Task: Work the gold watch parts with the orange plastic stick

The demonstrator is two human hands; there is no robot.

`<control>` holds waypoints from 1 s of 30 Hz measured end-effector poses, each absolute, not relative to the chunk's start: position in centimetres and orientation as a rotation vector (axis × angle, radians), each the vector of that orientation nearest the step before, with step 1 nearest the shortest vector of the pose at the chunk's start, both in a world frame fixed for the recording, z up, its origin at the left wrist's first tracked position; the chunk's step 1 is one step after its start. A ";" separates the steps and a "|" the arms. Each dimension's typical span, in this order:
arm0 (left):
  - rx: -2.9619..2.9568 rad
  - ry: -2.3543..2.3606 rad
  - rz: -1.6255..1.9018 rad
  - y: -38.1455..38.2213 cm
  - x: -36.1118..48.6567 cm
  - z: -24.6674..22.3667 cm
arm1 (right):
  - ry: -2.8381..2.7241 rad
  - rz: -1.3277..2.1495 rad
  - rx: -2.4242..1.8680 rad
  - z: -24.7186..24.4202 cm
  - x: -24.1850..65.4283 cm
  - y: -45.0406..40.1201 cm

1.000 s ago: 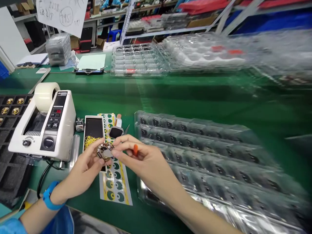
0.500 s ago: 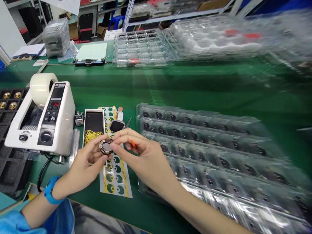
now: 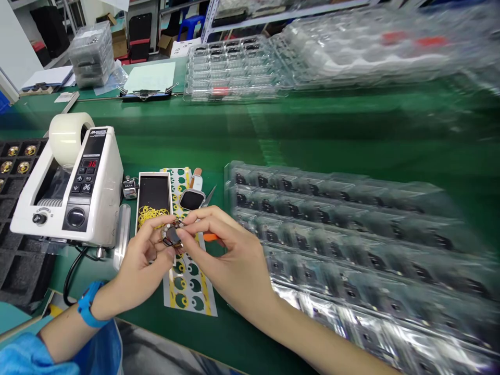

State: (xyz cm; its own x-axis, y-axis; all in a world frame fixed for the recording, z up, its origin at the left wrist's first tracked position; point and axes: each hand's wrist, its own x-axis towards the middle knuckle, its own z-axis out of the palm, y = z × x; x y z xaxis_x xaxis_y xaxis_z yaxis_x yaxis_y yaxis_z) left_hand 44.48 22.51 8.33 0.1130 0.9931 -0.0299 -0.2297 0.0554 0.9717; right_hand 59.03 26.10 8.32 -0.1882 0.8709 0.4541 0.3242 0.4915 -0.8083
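A small round metal part [image 3: 171, 235] with a grey centre is gripped between the fingers and thumb of my left hand [image 3: 142, 265], which wears a blue wristband. The fingertips of my right hand [image 3: 230, 255] pinch the same part from the other side. An orange-tipped tool [image 3: 211, 237] pokes out by my right fingers, mostly hidden. Beneath my hands lies a sticker sheet [image 3: 189, 297] with yellow strips. Behind them are an open white-edged box [image 3: 155, 191] with yellow rings [image 3: 150, 216] and a watch [image 3: 192, 199].
On the left stands a white tape dispenser [image 3: 105, 198] beside a black foam tray [image 3: 23, 260] with gold parts. A metal counter [image 3: 129, 187] sits behind my left hand. Clear plastic trays [image 3: 312, 208] with black parts spread on the right; more trays [image 3: 234, 70] lie at the back.
The view has shifted slightly, so the bench items sit a little farther right. Both hands still hold the round part, which is tilted a bit differently; the orange tip now points more level.
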 end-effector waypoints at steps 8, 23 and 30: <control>1.078 1.095 1.184 22.4 44.6 8.1 | -1.794 0.570 -0.996 8.1 58.8 26.0; 0.932 1.080 1.326 23.0 45.3 8.3 | -1.882 0.294 -0.894 7.2 58.7 26.1; 0.915 1.049 1.334 23.0 45.3 8.4 | -1.906 0.691 -0.995 7.9 59.1 26.8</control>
State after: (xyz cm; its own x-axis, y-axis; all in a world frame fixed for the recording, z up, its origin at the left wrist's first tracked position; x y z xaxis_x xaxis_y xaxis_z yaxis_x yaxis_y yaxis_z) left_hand 45.34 22.97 8.38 -0.0461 0.9967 -0.0662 -0.2995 0.0495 0.9528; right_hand 59.11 26.76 7.91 -0.3172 0.8444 0.4318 0.3710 0.5295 -0.7629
